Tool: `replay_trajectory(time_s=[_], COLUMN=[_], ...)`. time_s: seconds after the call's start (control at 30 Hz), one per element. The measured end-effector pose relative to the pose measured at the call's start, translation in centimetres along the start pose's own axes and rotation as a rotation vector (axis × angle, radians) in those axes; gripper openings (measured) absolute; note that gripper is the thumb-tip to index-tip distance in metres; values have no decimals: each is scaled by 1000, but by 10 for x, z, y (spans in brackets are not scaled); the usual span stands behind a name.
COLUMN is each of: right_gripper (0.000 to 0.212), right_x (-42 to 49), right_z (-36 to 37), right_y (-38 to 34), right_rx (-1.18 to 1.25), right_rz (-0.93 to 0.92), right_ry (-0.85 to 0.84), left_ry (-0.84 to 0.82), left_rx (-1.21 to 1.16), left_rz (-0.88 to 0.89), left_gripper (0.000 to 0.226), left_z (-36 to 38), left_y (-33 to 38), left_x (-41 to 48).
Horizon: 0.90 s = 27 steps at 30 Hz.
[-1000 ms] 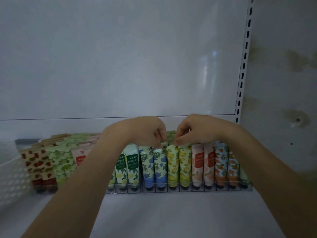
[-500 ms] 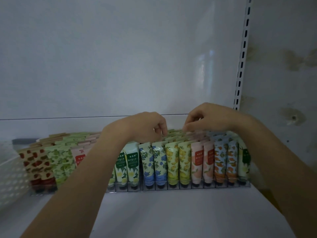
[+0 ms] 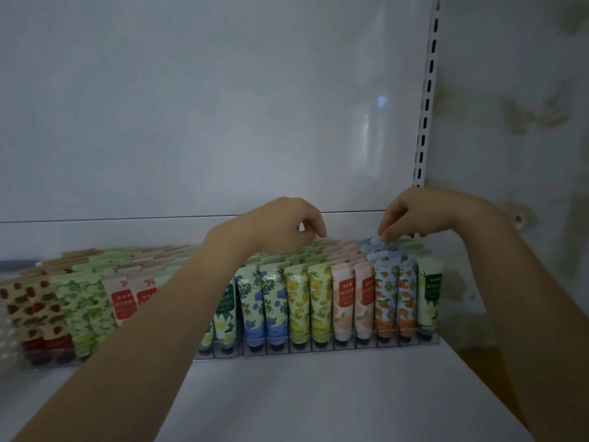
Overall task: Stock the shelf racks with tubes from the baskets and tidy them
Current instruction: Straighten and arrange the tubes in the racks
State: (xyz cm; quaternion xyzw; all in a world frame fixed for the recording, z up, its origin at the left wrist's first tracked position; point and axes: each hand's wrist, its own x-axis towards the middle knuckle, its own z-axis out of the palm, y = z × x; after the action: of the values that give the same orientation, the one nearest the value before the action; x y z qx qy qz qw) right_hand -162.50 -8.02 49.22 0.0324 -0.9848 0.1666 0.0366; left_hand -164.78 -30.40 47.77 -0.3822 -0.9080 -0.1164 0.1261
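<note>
**Item:** tubes [image 3: 299, 301] stand cap-down in clear rack [image 3: 318, 348] on shelf [image 3: 318, 397], filling lower-centre of frame. Lanes run from the front lip up-frame toward back wall. Long axis of each tube approx. upright, crimp end on top.

**L hand** [image 3: 280, 224], frame centre: over rear rows of the yellow/pink lanes. Fingers loosely curled, tips pointing down. Nothing seen in grip. Contact w/ crimp tops: cannot tell.

**R hand** [image 3: 411, 215], right of centre: fingertips [image 3: 382, 234] down on the blue crimp ends at rear of the orange-print tubes [image 3: 386, 301]. Pinch vs. mere touch: cannot tell, as thumb and forefinger meet right at the crimp.

**Key relation:** work pt. lies directly beneath R fingertips, at back of lane, not front. R hand is nearer by far; L hand sits several lanes toward frame left.

**Judgement:** rack looks approx. full, so step in hand is prob. tidying. Any push should follow the lane axis, front-to-back; sideways force risks tipping neighbours.
</note>
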Motion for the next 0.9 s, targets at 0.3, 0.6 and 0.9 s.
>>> replay_trajectory(time_s=[0.3, 0.6, 0.9], right_gripper=[12, 9, 23], right_x=[2, 3, 8], right_z=[-1, -5, 0], right_y=[11, 22, 24], right_rx=[0, 15, 9], right_rz=[47, 51, 68], right_ry=[-50, -99, -112], left_ry=[-145, -307, -323], left_rx=[73, 145, 136], left_rz=[52, 43, 42], left_gripper=[24, 21, 21], left_z=[15, 19, 24], left_y=[32, 52, 53], left_x=[52, 75, 76])
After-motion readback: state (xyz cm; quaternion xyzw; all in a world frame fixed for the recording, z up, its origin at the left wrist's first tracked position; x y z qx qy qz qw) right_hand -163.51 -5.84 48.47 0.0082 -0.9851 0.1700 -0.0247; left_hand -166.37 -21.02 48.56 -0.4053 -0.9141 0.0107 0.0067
